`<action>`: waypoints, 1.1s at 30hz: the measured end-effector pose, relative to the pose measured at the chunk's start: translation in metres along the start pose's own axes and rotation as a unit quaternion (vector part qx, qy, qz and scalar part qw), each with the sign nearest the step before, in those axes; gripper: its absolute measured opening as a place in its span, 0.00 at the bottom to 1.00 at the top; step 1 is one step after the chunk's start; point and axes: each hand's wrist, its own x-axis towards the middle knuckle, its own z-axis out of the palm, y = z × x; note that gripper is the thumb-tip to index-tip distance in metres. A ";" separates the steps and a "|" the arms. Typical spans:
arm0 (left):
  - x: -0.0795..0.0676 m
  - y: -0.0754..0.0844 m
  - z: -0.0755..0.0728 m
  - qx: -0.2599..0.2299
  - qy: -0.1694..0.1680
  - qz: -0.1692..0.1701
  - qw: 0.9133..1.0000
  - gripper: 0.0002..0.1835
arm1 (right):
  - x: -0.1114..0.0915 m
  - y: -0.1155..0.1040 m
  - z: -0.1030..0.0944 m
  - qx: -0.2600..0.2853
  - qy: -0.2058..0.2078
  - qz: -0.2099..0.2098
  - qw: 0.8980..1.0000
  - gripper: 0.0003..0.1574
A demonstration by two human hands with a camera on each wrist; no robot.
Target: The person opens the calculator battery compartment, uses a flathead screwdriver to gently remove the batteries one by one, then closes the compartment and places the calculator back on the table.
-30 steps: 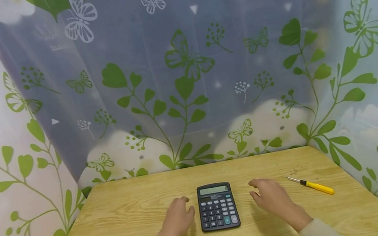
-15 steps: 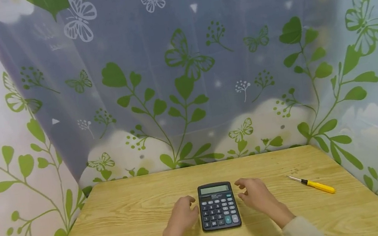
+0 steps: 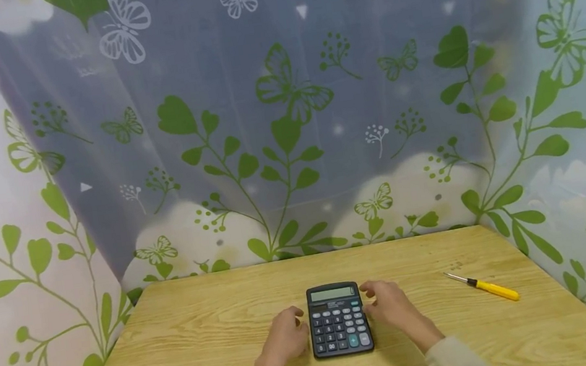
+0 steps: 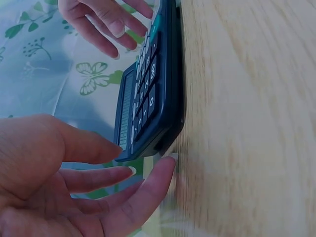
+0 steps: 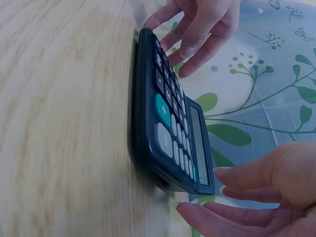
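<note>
A black calculator (image 3: 339, 319) with grey, black and green keys lies face up on the wooden table, its display toward the far side. My left hand (image 3: 285, 336) is beside its left edge, fingers relaxed and slightly bent. In the left wrist view the left fingertips (image 4: 170, 160) come right up to the calculator's side. On the other side, my right hand (image 3: 391, 305) has its fingertips at the upper right edge. The right wrist view shows the right thumb (image 5: 232, 174) close to the display corner, fingers loosely spread. Neither hand is curled around the calculator.
A screwdriver with a yellow handle (image 3: 496, 289) lies to the right, its metal tip pointing to the far left. Behind the wooden table (image 3: 204, 308) hangs a curtain (image 3: 235, 172) printed with leaves and butterflies, and similar sheets flank both sides.
My right hand has moved left, from well apart to the calculator's right edge. The left hand has shifted slightly right, closer to the left edge. The calculator and screwdriver keep their places.
</note>
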 end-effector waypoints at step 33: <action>-0.003 0.005 0.012 -0.090 -0.032 -0.034 0.995 0.22 | 0.001 0.002 0.018 -0.035 -0.006 -0.005 0.999 0.30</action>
